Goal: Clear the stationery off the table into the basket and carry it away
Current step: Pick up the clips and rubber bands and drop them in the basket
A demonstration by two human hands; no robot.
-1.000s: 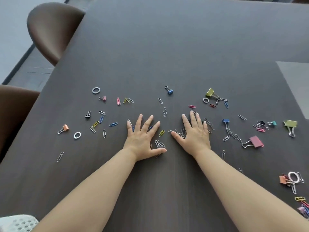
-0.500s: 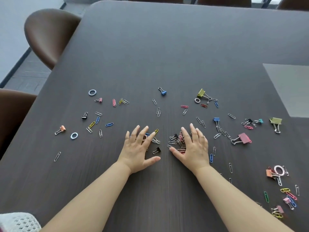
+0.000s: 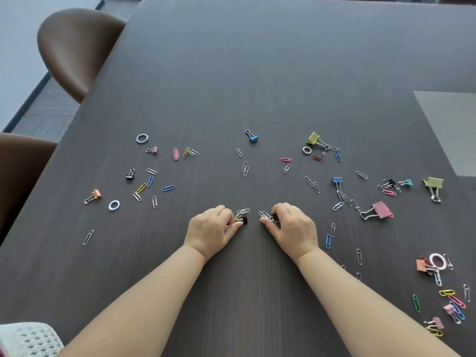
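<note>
Resting on the bench [image 3: 231, 73] nearer than the blue clip [image 3: 253, 138], the left grip [image 3: 211, 230] clasps one clip bunch [image 3: 242, 213] at its fingertips, the right grip [image 3: 292, 228] a second bunch [image 3: 265, 215].

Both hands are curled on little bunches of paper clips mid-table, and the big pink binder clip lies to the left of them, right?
No: the head view shows the big pink binder clip to the right of the right hand, not the left. The rest holds: left hand and right hand each grip paper clips mid-table.
</note>
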